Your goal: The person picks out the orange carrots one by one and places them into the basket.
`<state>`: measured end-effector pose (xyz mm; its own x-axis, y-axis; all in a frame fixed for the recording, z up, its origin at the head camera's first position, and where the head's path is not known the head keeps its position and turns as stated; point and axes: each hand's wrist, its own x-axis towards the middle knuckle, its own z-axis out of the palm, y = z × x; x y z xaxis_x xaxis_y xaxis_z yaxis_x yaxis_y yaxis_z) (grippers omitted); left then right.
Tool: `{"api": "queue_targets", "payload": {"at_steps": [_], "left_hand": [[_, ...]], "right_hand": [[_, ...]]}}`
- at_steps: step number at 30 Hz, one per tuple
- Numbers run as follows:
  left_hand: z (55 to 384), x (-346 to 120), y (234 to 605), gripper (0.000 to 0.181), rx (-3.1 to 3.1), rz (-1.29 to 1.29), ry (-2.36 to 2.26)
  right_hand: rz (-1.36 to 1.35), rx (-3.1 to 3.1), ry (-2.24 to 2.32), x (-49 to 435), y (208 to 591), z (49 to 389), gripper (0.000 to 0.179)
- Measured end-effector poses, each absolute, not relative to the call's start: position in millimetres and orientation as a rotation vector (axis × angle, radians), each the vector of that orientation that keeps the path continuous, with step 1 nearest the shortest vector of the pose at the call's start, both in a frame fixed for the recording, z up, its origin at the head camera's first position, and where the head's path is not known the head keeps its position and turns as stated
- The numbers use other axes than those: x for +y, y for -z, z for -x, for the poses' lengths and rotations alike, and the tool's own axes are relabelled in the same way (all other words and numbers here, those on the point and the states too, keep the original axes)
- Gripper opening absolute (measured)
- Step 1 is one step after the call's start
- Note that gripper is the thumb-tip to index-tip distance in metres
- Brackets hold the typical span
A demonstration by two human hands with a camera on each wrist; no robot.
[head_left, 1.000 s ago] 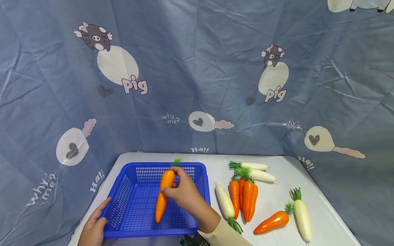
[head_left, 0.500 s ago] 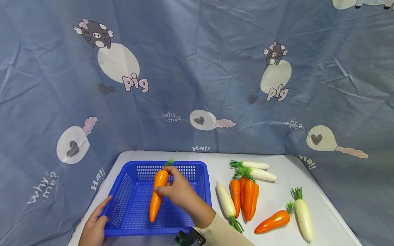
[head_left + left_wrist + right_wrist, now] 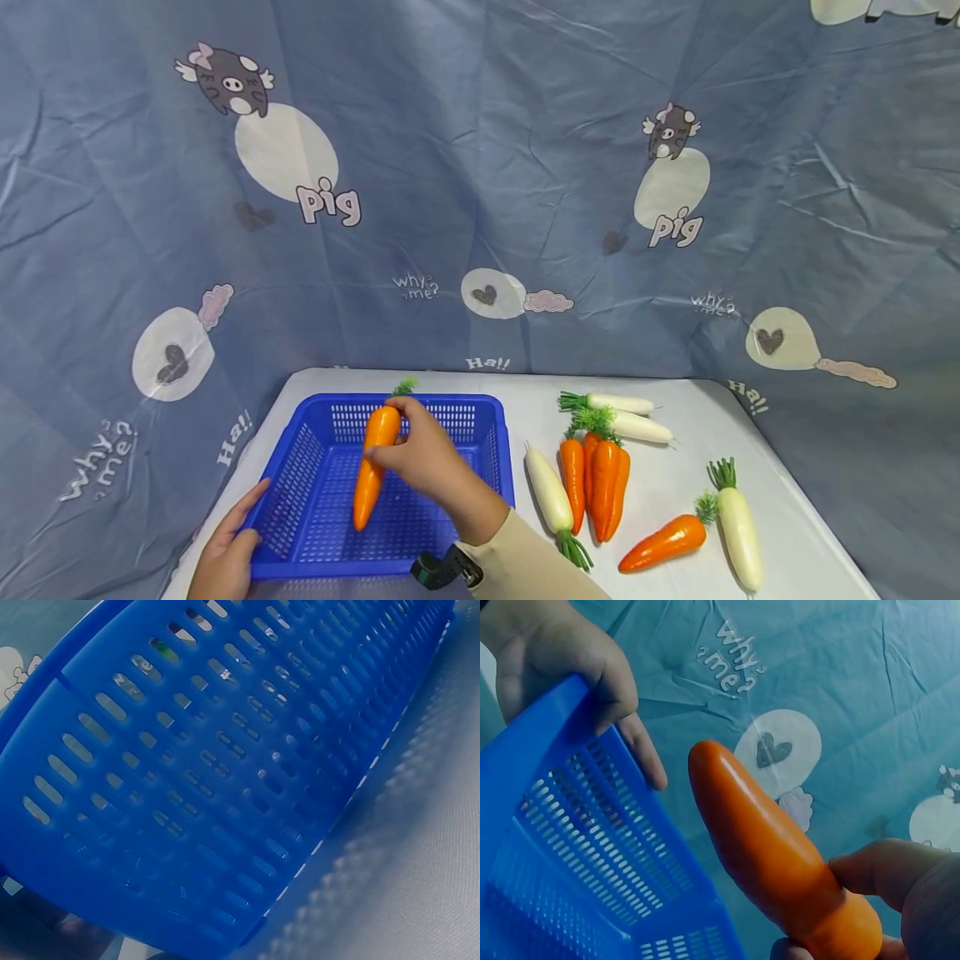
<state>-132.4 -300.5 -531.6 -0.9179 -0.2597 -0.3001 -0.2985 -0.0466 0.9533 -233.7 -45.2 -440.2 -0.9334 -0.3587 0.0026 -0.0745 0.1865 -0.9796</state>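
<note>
the work looks to be at an early stage: the right hand [image 3: 423, 454] pinches a glossy orange carrot [image 3: 371, 475] over the blue plastic basket [image 3: 322, 571], not yet let go, while the left hand [image 3: 228, 546] grips the basket's rim at its near left corner. what seems left lies to the right of the basket: a clump of carrots [image 3: 606, 492], a lone carrot [image 3: 667, 542] farther out, and daikon radishes [image 3: 738, 533] around them. the basket stands on a white table [image 3: 667, 467]; behind it hangs a creased blue cloth [image 3: 420, 167] printed with pigs.
</note>
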Motion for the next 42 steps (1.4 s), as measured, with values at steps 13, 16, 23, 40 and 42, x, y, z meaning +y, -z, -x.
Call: {"api": "queue_targets", "payload": {"at_steps": [13, 16, 23, 40, 42], "left_hand": [[133, -301, 531, 0.084, 2.159, 0.616, -2.158], [133, -301, 529, 0.083, 2.175, 0.652, -2.12], [135, -303, 534, 0.081, 2.223, 0.632, -2.131], [136, -301, 534, 0.083, 2.192, 0.641, -2.141], [136, -299, 535, 0.084, 2.155, 0.65, -2.161]], "right_hand": [[0.401, 2.27, 1.759, -69, 442, 238, 0.064], [0.415, 2.279, 1.749, -72, 444, 239, 0.063], [0.407, 2.282, 1.719, -82, 443, 239, 0.061], [0.324, 2.334, 1.566, -105, 458, 241, 0.059], [0.315, 2.338, 1.565, -104, 461, 241, 0.059]]}}
